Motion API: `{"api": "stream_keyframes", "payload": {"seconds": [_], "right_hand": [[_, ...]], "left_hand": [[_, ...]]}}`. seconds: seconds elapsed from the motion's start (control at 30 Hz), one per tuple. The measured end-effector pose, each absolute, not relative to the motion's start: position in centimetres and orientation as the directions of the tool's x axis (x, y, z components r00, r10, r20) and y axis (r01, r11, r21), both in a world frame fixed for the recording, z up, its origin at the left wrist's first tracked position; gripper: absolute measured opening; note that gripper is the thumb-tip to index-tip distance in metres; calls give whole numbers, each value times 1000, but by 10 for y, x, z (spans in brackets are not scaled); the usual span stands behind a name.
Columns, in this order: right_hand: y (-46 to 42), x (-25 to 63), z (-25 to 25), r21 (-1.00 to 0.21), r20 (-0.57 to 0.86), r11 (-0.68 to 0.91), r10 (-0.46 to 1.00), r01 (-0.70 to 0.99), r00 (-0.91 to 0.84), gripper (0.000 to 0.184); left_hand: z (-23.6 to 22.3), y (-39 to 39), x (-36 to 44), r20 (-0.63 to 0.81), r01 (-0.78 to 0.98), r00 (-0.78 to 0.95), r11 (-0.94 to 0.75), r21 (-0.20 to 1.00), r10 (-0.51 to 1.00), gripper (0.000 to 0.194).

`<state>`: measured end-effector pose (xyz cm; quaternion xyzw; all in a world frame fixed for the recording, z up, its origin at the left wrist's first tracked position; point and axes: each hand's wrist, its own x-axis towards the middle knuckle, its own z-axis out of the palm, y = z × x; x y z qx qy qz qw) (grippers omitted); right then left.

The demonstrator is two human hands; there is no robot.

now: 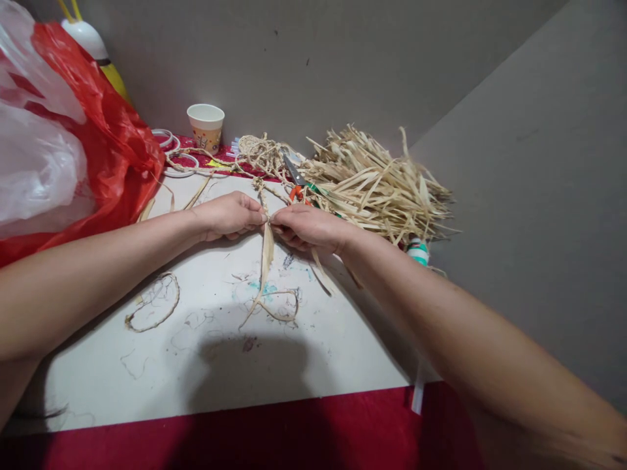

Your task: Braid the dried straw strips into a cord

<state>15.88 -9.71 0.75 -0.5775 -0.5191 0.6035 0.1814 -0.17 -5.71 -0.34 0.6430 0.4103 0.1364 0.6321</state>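
Note:
My left hand [234, 217] and my right hand [306, 226] meet over the white board, fingertips pinched close together. Between them they grip a braided straw cord [263, 196], whose plaited part runs up and away from my fingers. Below the pinch, a flat pale straw strip [267, 254] hangs towards me and ends in thin curling strands on the board. More loose strips stick out under my right hand. Just beyond that hand lie scissors [295, 171], blades pointing up and left, their orange and green handles partly covered.
A big heap of dry straw [377, 183] lies at the back right. A paper cup [206, 127], a coil of braided cord [264, 153] and white rings [181, 163] stand along the back. Red and clear plastic bags [112, 130] fill the left. A short curved braid [157, 323] lies on the board [122, 391].

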Motion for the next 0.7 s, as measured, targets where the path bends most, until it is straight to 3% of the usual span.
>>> {"api": "stream_keyframes", "payload": {"seconds": [0.17,0.43,0.7], "right_hand": [[-98,159,11,-817,-567,-485,776,313,-279,19],[-99,166,10,-803,-454,-234,836,549,-308,20],[-101,160,7,-479,-174,180,940,859,-293,29]], "left_hand": [[-2,-58,-2,-344,366,621,127,922,704,22],[-2,-59,-2,-342,369,616,123,921,710,22],[-4,-58,0,-341,363,609,131,923,716,22]]}}
